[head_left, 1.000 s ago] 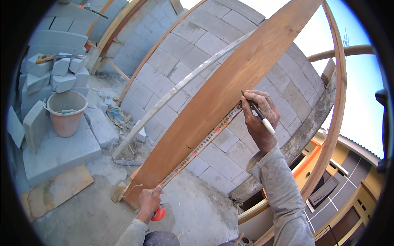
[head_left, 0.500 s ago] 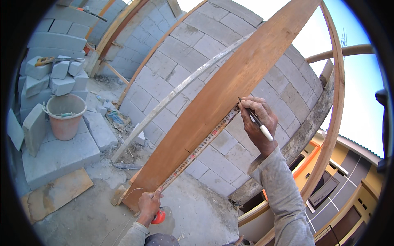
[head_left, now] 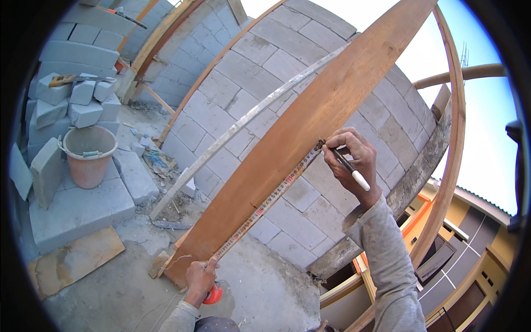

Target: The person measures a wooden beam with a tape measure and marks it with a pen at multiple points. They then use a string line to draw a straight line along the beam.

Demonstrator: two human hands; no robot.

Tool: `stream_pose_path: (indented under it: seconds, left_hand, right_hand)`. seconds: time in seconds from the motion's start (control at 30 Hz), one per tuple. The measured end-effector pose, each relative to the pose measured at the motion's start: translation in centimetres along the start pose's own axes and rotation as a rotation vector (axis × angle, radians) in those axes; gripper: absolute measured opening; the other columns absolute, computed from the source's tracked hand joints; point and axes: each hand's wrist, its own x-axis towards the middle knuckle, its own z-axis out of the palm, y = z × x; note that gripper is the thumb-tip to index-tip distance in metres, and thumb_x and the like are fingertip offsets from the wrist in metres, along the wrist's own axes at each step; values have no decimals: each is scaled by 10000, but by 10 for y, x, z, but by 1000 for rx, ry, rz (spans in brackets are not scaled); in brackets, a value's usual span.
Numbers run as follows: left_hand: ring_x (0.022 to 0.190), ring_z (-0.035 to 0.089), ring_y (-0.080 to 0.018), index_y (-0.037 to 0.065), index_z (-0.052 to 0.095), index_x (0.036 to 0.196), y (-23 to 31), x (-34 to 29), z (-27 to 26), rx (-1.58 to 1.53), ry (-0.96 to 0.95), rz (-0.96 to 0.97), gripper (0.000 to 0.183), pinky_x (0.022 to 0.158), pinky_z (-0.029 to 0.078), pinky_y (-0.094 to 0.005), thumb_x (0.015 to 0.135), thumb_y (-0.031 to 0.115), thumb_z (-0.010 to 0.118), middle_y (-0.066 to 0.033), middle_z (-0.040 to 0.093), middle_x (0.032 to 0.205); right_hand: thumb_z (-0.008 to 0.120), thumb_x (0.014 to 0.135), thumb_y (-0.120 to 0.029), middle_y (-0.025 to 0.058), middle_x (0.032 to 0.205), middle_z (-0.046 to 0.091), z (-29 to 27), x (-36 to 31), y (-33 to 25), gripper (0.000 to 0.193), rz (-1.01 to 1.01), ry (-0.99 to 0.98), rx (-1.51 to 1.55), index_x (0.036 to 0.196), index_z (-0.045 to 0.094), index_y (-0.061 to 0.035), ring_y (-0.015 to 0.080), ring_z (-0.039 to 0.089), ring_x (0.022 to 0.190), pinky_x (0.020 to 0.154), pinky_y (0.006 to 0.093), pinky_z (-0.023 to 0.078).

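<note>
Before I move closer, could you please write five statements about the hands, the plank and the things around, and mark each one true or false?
1. The right hand has a marker in its grip. True.
2. The tape measure runs along the left edge of the plank. False: it runs along the right edge.
3. The left hand is near the plank's lower end. True.
4. The bucket lies on its side. False: it stands upright on pale blockwork.
5. A brown-handled tool rests on stacked blocks. True.
</note>
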Motion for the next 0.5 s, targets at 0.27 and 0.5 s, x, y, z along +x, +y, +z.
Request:
stream_pose_path:
  seconds: [0.27, 0.5]
  left_hand:
    - [705, 716, -265, 133, 821, 881, 2, 0, -3, 27, -9, 20, 429, 735, 530, -416, 968, 480, 584, -86, 707, 651]
    - [699, 714, -273, 139, 822, 883, 4, -1, -3, 26, -11, 18, 425, 735, 530, -419, 971, 479, 583, -92, 709, 654]
  right_hand:
    - [750, 787, 58, 70, 870, 705, -15, 13, 4, 149, 147, -201, 104, 863, 650, -23, 150, 711, 780, 692, 279, 589]
    - [761, 778, 39, 65, 859, 739, -19, 22, 10, 140, 194, -266, 124, 883, 691, -21, 139, 720, 763, 689, 272, 577]
